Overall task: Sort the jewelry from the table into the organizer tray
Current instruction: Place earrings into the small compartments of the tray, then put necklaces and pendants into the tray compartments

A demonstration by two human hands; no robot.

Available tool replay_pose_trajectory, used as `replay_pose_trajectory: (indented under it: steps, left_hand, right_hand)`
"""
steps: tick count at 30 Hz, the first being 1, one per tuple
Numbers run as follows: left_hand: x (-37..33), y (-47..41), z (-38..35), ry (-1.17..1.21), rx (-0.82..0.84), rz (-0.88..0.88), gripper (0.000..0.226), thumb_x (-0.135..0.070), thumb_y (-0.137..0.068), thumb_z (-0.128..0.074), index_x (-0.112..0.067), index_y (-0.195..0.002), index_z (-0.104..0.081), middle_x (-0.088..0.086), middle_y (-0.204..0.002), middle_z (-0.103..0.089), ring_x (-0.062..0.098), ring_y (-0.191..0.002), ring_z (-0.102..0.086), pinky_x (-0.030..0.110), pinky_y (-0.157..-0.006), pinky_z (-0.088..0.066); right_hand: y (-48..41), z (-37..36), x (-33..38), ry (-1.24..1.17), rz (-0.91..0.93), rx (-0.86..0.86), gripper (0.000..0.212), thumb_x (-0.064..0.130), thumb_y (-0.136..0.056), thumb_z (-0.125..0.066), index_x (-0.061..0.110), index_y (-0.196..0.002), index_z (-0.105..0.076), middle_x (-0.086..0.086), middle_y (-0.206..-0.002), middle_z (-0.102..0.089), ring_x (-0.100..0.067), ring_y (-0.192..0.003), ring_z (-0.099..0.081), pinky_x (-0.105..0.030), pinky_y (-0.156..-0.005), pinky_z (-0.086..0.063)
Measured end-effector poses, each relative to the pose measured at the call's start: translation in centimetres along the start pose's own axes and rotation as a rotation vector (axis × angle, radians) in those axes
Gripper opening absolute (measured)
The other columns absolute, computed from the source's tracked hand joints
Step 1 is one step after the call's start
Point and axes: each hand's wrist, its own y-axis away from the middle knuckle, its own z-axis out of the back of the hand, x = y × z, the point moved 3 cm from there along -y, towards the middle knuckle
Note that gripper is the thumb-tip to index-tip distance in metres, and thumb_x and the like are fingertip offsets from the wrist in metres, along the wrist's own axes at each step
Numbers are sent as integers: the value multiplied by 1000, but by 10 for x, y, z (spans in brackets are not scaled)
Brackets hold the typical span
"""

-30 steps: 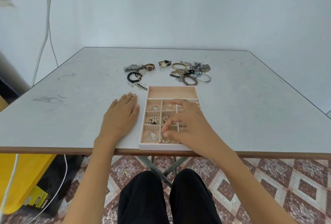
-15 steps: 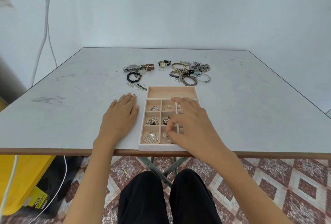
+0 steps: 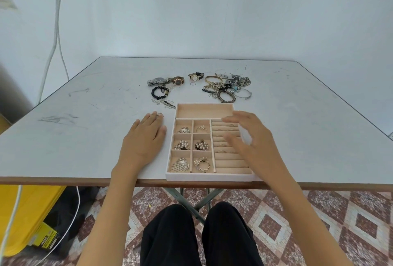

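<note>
A beige organizer tray [image 3: 204,110] sits at the table's near edge. Its six small compartments hold brooches and earrings, among them a gold hoop with pearls [image 3: 202,164] at the front. The ring rolls on the right carry a few rings. My right hand [image 3: 251,141] hovers open above the ring rolls, holding nothing. My left hand [image 3: 144,138] lies flat on the table just left of the tray. Behind the tray lie watches [image 3: 168,81], a black bead bracelet [image 3: 160,92] and a tangle of bracelets and chains [image 3: 227,88].
The white table [image 3: 308,129] has bare room left and right of the tray. A small silver piece [image 3: 168,104] lies near the tray's far left corner. Cables hang at the left wall; a yellow bin stands under the table.
My right hand let go of the gold hoop in the front compartment, lifted and moved right and away over the ring rolls, fingers spread. The left hand stayed put.
</note>
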Motion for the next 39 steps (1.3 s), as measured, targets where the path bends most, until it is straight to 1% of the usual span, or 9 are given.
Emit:
replay_pose_trajectory:
  steps: [6,12,15,17,20,25,32,37,39]
  left_hand:
    - [-1,-1,-1,-10,-4,-5,49,-31,-103,-24,-19,-151,-23,-3,-159,-17,11,-147,-10,29,-118,-4]
    - [1,-1,-1,33,-38,-4,48,-32,-102,-30,-19,-149,-29,-4,-157,-23,11,-145,-16,27,-116,-6]
    - [3,-7,5,100,-88,31,42,-29,-99,-41,-20,-139,-46,-4,-148,-40,16,-137,-33,32,-111,-23]
    - [4,-17,11,123,-128,48,33,-26,-95,-46,-22,-126,-57,-5,-130,-56,19,-123,-47,36,-99,-37]
    - [-9,-39,21,239,-185,52,26,-28,-95,-48,-26,-117,-61,-8,-110,-62,17,-103,-57,34,-87,-43]
    - [-60,-86,22,207,-146,-138,25,-28,-96,-46,-27,-113,-64,-10,-115,-63,13,-104,-57,31,-85,-45]
    - [-98,-161,-17,-125,174,-275,42,-12,-98,-36,-30,-134,-49,2,-138,-52,26,-122,-50,40,-93,-46]
    - [-97,-178,-20,-180,102,-286,36,-13,-96,-49,-25,-129,-55,1,-132,-53,24,-122,-50,40,-91,-46]
    - [-96,-179,-18,-194,76,-275,27,-18,-94,-55,-24,-120,-62,2,-124,-58,24,-113,-55,37,-86,-46]
  right_hand:
    - [-2,26,-48,175,-132,7,35,22,-98,-50,28,-132,-51,13,-136,-47,-7,-129,-41,-23,-106,-27]
    - [1,20,-54,368,-153,71,33,12,-98,-42,22,-126,-56,5,-136,-47,-14,-131,-37,-41,-115,-24]
    - [3,16,-55,433,-132,70,33,13,-98,-40,21,-126,-55,2,-140,-45,-15,-135,-34,-43,-115,-24]
    - [3,16,-55,440,-129,67,33,14,-98,-39,22,-127,-55,3,-140,-45,-14,-135,-34,-41,-116,-22]
    - [3,16,-55,435,-119,63,33,15,-98,-39,22,-127,-55,4,-139,-45,-11,-134,-34,-36,-118,-17]
    - [3,18,-56,413,-107,47,32,14,-98,-42,22,-125,-56,4,-137,-46,-10,-132,-34,-32,-116,-17]
    - [1,18,-60,398,-75,28,31,17,-99,-43,24,-125,-57,8,-136,-45,8,-122,-23,-33,-115,-22]
    - [-2,18,-62,442,-85,19,45,42,-89,-27,31,-118,-59,15,-125,-49,0,-119,-37,-22,-103,-25]
    - [-5,18,-60,492,-86,24,42,42,-86,-29,32,-113,-60,19,-115,-48,-4,-111,-44,-21,-95,-27]
